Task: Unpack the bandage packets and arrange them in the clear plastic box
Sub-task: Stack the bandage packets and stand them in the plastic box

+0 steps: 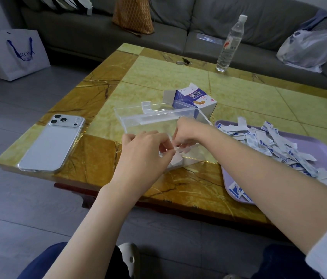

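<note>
A clear plastic box (154,121) stands open on the table in front of me. Both hands meet over its near end. My left hand (144,150) and my right hand (186,133) each pinch a small white bandage packet (175,150) between fingertips, just above the box's front corner. A white piece lies at the box's front wall below them. To the right, a lilac tray (319,146) holds a heap of several blue-and-white bandage packets (275,141). An opened blue-and-white bandage carton (194,99) stands behind the box.
A white phone (52,143) lies camera-up at the table's left edge. A water bottle (230,45) and keys (183,62) sit at the far edge. A grey sofa with bags runs behind; a white paper bag (16,53) stands on the floor left.
</note>
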Demonstrator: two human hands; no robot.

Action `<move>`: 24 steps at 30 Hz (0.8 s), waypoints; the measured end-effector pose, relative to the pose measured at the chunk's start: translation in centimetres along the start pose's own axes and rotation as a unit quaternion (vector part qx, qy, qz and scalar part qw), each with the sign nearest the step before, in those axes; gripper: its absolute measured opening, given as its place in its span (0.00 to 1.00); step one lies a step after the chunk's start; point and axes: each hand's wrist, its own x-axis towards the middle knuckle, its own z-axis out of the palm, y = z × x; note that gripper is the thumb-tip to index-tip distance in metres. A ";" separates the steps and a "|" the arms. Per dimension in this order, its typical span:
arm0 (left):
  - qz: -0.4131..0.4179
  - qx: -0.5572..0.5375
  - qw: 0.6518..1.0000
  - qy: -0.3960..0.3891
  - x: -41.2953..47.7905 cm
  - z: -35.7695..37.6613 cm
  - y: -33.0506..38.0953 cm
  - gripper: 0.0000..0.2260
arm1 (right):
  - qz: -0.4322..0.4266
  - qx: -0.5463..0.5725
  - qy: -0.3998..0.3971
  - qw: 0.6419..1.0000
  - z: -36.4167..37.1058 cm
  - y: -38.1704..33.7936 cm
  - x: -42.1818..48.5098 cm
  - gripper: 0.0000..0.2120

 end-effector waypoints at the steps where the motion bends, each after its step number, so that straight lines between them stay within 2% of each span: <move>1: 0.000 0.000 1.000 0.000 0.0 0.0 0.0 0.05 | 0.005 -0.001 -0.001 1.000 0.2 0.0 0.1 0.09; 4: 0.001 0.003 1.000 0.001 0.0 0.0 0.0 0.05 | 0.001 -0.012 -0.002 1.000 0.4 -0.3 0.1 0.03; 9: 0.002 0.001 1.000 0.001 0.1 0.0 0.0 0.05 | -0.016 -0.029 0.004 0.999 0.3 -0.3 0.3 0.04; 12: 0.001 0.000 1.000 0.000 0.1 0.0 -0.1 0.06 | -0.027 -0.020 -0.021 0.999 0.1 -0.1 0.1 0.07; 15: -0.001 0.000 1.000 -0.002 0.1 0.0 0.0 0.06 | -0.051 -0.011 0.000 0.999 -0.4 0.2 -0.6 0.11; 19: -0.004 0.016 1.000 -0.008 0.2 0.0 0.4 0.04 | -0.133 -0.007 0.141 0.981 -0.9 1.8 -2.0 0.14; 21: 0.002 0.026 1.000 -0.006 0.2 0.0 0.7 0.03 | -0.184 0.042 0.230 0.955 -1.0 3.2 -3.1 0.12; 24: 0.021 0.034 0.999 0.014 0.4 0.6 1.5 0.04 | -0.246 0.053 0.354 0.901 -1.1 5.9 -4.8 0.11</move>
